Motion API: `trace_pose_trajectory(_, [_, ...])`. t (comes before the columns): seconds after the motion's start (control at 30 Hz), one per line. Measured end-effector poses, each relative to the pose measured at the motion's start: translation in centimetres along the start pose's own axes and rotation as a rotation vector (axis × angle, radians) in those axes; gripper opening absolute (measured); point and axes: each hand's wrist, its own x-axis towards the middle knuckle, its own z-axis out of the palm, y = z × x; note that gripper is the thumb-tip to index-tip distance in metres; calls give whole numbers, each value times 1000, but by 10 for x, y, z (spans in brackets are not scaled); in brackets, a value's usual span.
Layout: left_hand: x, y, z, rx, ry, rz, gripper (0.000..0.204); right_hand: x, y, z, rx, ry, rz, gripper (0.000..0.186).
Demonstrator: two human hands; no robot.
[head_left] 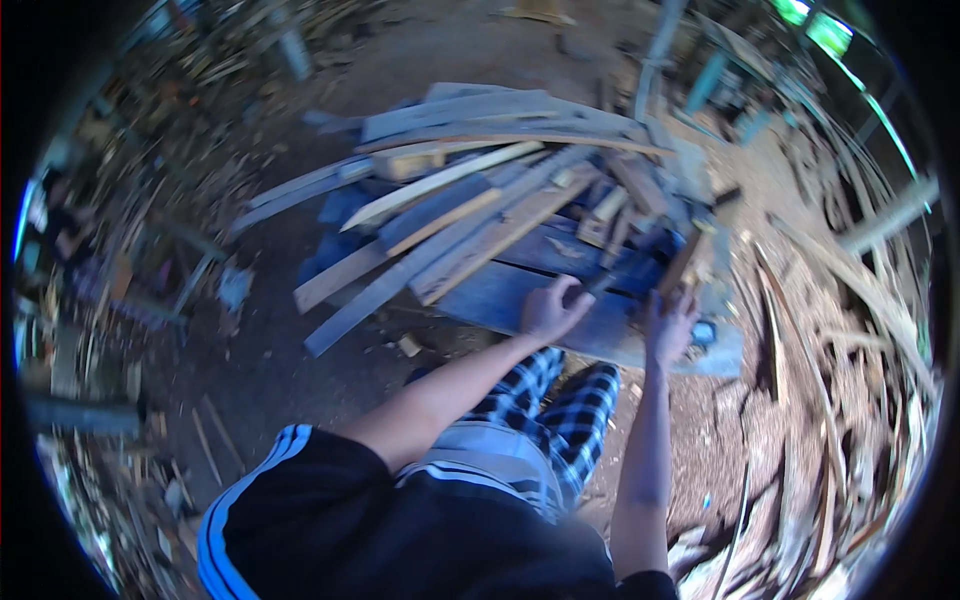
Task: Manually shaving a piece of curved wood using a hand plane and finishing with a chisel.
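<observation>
My left hand (552, 312) is over the near edge of a low wooden worktable (490, 297), its fingers curled. A dark, narrow shape shows between its thumb and fingers, too blurred to name. To its right, my right hand (672, 325) closes on the lower end of a short wood piece (688, 260) that slants up and away from me. A small blue-and-dark object (703, 333) lies beside the right hand, near the table's right corner. Just beyond both hands, dark shadow and short offcuts (605, 213) blur together.
Long planks (450, 225) fan across the table and overhang its left side. More boards (500, 110) are stacked at its far side. Scrap wood and bark strips (800, 400) cover the ground at right. A post (660, 60) stands beyond the table. Another person (68, 225) is at far left.
</observation>
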Motion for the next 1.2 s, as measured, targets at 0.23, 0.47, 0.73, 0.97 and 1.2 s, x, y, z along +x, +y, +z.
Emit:
trace_pose_trajectory(0.23, [-6, -1, -3, 38, -51, 61, 45, -7, -8, 6, -134, 110, 21, 68])
trace_pose_trajectory(0.47, [-7, 9, -8, -29, -123, 62, 45, 2, 3, -5, 181, -19, 239, 64])
trace_pose_trajectory(0.73, [-4, 18, -21, -317, 99, -68, 40, -60, -18, -45, 369, 125, -165, 75])
trace_pose_trajectory(0.97, [17, 59, -103, -577, 252, -94, 27, -89, -43, -67, 260, -109, -412, 76])
trace_pose_trajectory(1.2, [0, 59, -143, -517, 328, -13, 28, -69, -82, -42, 255, -295, -553, 80])
